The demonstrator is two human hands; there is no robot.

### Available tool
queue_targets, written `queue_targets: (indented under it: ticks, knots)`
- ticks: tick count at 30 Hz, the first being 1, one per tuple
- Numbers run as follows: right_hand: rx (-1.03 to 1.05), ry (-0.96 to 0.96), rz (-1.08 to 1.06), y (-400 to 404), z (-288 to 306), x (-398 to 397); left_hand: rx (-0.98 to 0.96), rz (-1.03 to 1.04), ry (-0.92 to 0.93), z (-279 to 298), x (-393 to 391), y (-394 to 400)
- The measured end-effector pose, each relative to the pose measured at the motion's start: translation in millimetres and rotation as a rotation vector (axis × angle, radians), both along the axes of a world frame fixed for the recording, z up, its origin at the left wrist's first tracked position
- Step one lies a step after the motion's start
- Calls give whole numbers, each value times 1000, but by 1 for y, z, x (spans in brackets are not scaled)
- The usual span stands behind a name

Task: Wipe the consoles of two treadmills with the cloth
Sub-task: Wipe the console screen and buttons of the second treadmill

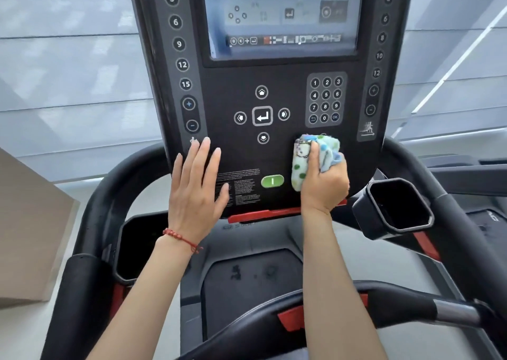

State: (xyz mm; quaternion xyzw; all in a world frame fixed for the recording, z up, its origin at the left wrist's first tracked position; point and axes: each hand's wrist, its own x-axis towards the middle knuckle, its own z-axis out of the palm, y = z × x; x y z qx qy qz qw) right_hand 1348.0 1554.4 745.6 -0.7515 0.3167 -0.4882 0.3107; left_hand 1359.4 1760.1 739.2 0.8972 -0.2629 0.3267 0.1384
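On glossy console (274,154): bunched fleecy cloth (315,159).

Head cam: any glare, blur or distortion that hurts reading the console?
Head view: the screen is washed out by pale glare, its icons faint; the keypad and green button read sharply; wide-angle bending curves the console edges; lighting is soft and even, with weak shadows under the left hand and the right hand gripping the cloth.

free: console (288,151) centre between hands | blocked: cup holder (395,209) right
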Motion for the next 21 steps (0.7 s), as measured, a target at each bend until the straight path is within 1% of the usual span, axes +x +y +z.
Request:
queue_targets:
  ticks: [4,6,12,17,19,21]
  knots:
    - [195,18,-187,-49,5,-7,-3,-2,-16,3,2,-13]
    - [231,10,-216,-64,6,-9,-2,-6,-21,3,3,-17]
    - [213,-113,-148,-56,7,-6,6,-22,-18,4,4,-47]
    - [200,-146,-89,-43,13,1,-3,-59,-23,11,9,-85]
    - [123,-145,-6,-36,15,8,-10,-61,-31,14,12,-96]
    - [-15,-132,60,-34,17,16,-14,-57,-42,17,15,-105]
